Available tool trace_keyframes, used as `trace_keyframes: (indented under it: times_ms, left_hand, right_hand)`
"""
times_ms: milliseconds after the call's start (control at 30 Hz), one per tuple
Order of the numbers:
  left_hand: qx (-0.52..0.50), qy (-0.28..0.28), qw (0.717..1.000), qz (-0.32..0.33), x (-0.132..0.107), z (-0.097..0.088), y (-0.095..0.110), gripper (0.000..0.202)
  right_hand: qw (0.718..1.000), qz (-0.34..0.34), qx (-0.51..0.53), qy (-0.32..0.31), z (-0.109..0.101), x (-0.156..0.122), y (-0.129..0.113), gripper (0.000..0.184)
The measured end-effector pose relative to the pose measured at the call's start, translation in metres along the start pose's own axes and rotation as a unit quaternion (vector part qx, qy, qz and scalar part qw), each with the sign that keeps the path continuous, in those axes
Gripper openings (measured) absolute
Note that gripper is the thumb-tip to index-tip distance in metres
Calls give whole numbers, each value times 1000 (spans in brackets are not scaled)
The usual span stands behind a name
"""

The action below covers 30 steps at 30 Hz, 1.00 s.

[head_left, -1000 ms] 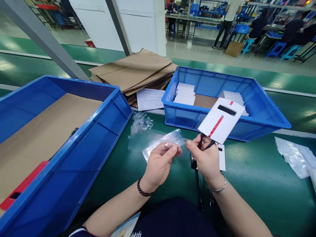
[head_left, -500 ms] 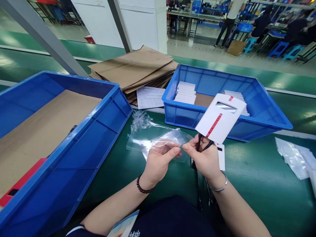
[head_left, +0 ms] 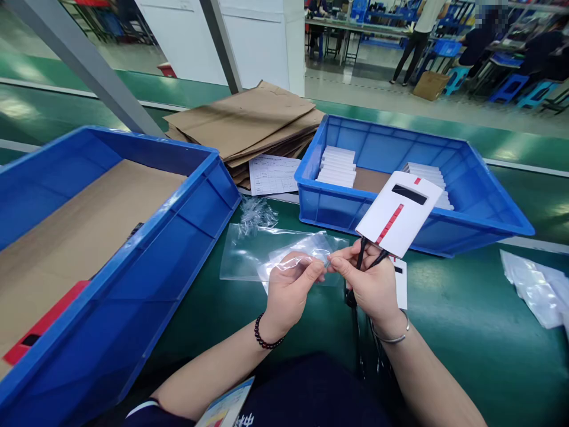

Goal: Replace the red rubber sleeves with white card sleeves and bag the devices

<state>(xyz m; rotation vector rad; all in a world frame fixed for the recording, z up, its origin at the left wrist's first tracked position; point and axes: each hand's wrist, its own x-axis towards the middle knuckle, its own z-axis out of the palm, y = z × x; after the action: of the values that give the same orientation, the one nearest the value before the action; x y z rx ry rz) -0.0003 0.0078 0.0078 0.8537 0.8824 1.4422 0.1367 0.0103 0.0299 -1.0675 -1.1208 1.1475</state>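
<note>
My left hand (head_left: pixel 291 287) is closed, thumb against fingers, pinching the edge of a clear plastic bag (head_left: pixel 242 255) that spreads out flat to the left. Close beside it, my right hand (head_left: pixel 376 287) holds a white box-shaped device (head_left: pixel 400 213) by the black cables (head_left: pixel 363 252) at its lower end. The device has a dark window and a red stripe, and it is tilted up over the right bin's front wall. Thumb and forefinger of the right hand also pinch at the bag's edge. Partly hidden behind that hand lies another white device (head_left: pixel 401 287) with a dark window.
A large blue bin (head_left: pixel 178 249) at left holds a red-sided item (head_left: pixel 44 323) on cardboard. The right blue bin (head_left: pixel 338 210) contains rows of white pieces (head_left: pixel 338 166). Brown cardboard sheets (head_left: pixel 249 118), a printed paper (head_left: pixel 274 175), crumpled plastic (head_left: pixel 258 213) and bags (head_left: pixel 531 279) lie around.
The device in my right hand has turned slightly, and its window now looks dark instead of reflective. The bag lies flatter and reaches farther left. My hands have barely moved.
</note>
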Motion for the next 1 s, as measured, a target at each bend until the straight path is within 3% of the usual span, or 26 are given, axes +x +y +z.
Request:
trace_keyframes:
  times_ms: [167,367,600,800,1000]
  left_hand:
    - [-38,-12,999,-25,2,3,5,28]
    - [-31,-3,999,-29,6,2,2,30]
    - [-27,2,999,-46,7,-2,-4,33]
    - [-34,-32,995,-86,4,-3,-6,34]
    - [-1,-61,994,-86,1,-5,-5,46]
  right_hand:
    - [998,-14,-58,17,-3,1,9,27]
    - [987,-93,-131,29,-5,-1,16,21]
    - [994,-64,-88,33,-5,3,13,32]
    - [989,-81,-124,24,-5,2,15,26]
    - [973,-128,-191,21,-6,2,22,21]
